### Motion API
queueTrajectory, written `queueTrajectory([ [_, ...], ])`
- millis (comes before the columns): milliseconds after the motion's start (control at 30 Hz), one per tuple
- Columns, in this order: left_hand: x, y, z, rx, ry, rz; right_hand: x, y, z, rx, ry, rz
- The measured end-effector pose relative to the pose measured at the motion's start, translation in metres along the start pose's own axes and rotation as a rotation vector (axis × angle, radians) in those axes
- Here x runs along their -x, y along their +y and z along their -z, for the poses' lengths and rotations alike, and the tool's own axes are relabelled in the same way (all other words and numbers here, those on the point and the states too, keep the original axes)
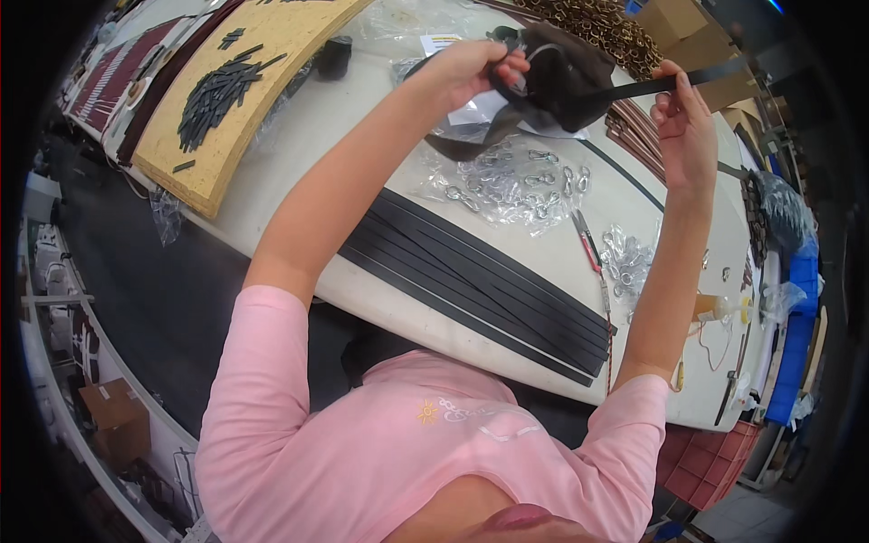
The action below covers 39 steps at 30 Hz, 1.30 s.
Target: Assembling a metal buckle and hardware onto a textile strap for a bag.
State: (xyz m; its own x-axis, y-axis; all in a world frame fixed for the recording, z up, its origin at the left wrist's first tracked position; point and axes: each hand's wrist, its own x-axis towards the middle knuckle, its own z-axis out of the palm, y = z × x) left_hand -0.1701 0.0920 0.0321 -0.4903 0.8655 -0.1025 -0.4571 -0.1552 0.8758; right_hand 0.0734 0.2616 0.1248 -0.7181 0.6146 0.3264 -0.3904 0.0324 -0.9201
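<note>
Strap [634, 89] runs straight from the dark bundle [566, 77] above the table [258, 201], pinched in my right hand [685, 131]; my left hand [475, 72] seems clamped on the bundle's edge. I judge this strap-handling; the next move calls for even tension.

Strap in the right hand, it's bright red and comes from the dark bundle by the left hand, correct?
Wrong colour: the head view shows a black strap in the right hand, coming from the dark bundle by the left hand.
</note>
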Motion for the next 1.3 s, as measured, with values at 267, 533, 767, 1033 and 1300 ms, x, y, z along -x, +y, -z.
queueTrajectory([
  [267,0.046,-0.012,0.034,-0.138,0.071,0.099,0.011,0.034,-0.004,-0.018,0.019,-0.154],
  [533,0.064,-0.04,0.054,-0.003,0.044,0.097,-0.006,0.097,-0.06,-0.016,-0.053,-0.031],
  [767,0.058,-0.044,0.067,0.039,-0.038,0.107,-0.039,0.137,-0.071,0.092,0.049,-0.013],
  [1033,0.053,-0.064,0.055,-0.209,0.118,-0.166,-0.053,0.149,-0.075,0.091,0.049,-0.048],
  [1300,0.058,-0.068,0.046,-0.455,0.264,-0.285,-0.037,0.095,-0.047,0.87,0.088,-0.375],
])
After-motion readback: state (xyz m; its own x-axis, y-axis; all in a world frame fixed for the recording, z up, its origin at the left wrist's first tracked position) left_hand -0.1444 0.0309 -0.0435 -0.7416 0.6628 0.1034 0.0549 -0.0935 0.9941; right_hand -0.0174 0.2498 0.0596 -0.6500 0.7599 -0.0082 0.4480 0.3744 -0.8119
